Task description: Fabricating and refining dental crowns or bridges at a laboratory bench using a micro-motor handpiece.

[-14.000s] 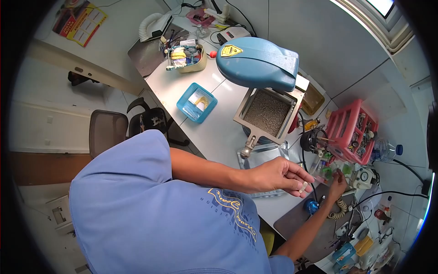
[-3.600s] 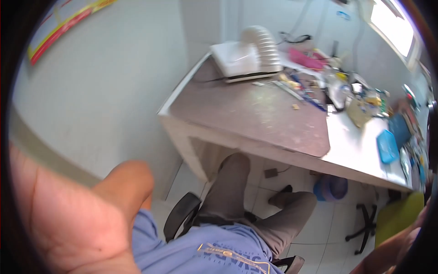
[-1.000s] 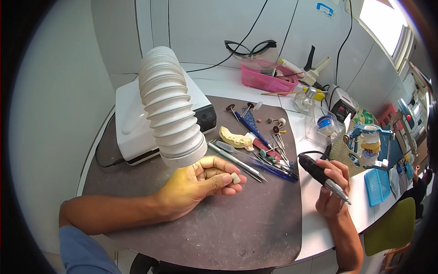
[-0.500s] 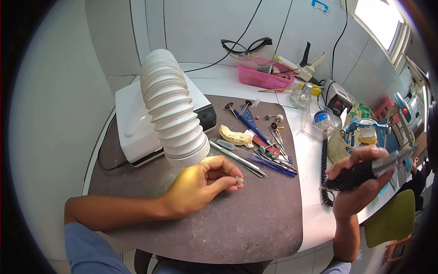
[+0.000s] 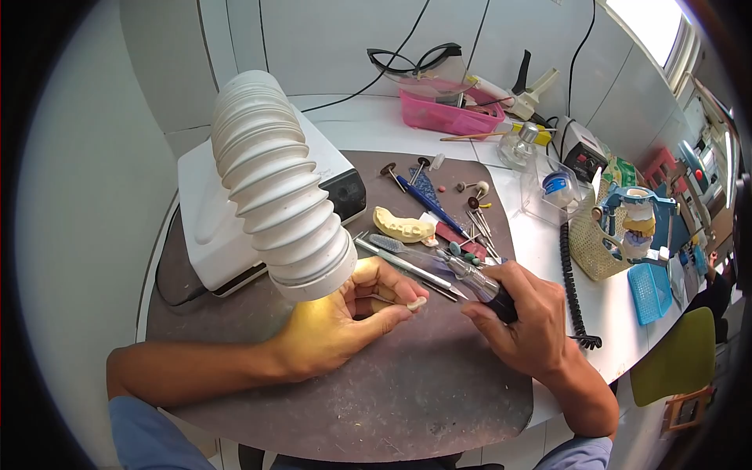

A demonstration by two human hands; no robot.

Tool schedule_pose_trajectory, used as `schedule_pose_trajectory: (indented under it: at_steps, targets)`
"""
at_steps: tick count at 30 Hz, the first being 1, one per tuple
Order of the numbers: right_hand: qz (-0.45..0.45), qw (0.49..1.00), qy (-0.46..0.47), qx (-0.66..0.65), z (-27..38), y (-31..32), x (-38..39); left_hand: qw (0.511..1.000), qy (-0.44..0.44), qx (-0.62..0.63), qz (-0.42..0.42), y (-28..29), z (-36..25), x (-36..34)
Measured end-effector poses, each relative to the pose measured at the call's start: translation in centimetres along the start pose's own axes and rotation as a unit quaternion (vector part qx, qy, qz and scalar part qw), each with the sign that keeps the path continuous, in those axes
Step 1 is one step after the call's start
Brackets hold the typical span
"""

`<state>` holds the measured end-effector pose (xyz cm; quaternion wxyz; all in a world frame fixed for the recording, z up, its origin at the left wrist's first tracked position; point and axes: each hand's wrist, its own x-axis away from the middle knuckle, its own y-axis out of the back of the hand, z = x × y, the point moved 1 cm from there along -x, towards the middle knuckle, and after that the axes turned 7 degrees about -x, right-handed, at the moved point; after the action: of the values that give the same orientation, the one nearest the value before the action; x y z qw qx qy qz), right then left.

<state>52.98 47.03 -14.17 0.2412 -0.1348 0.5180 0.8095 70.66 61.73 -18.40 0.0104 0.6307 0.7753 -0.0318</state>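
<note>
My left hand [image 5: 352,321] pinches a small cream tooth-shaped piece [image 5: 415,304] just beside the mouth of a white corrugated hose [image 5: 274,204], in yellowish light. In my right hand [image 5: 521,329] is a black-and-silver rotary handpiece [image 5: 478,278], its tip turned leftward, above and a little apart from the piece. Behind both hands lie a cream dental model [image 5: 399,225], a craft knife [image 5: 403,265], a blue-handled tool [image 5: 431,204] and several burs and polishing discs [image 5: 479,223] on the brown mat [image 5: 415,392].
A white machine [image 5: 205,235] stands at the left. Along the back are a pink bin [image 5: 442,113] and glass bottle [image 5: 517,149]. To the right are a coiled cord [image 5: 570,274], a woven basket [image 5: 587,251], blue tray [image 5: 650,294], green chair [image 5: 670,360] and another person [image 5: 701,290].
I have turned from standing to the desk. Over the last second my right hand rose, then swung left and down, turning the handpiece toward the piece in my left hand.
</note>
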Motion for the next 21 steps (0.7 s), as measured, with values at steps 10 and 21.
schedule_pose_trajectory:
  at_steps: [10, 21]
  targets:
    - [0.026, 0.998, -0.021, 0.058, -1.0, -0.3, -0.1, 1.000, 0.012, 0.009, -0.020, 0.5, -0.1, 0.4]
    - [0.069, 0.995, -0.030, 0.070, -0.9, -1.0, -0.1, 0.997, 0.033, 0.041, -0.049, 1.0, -1.3, 1.2]
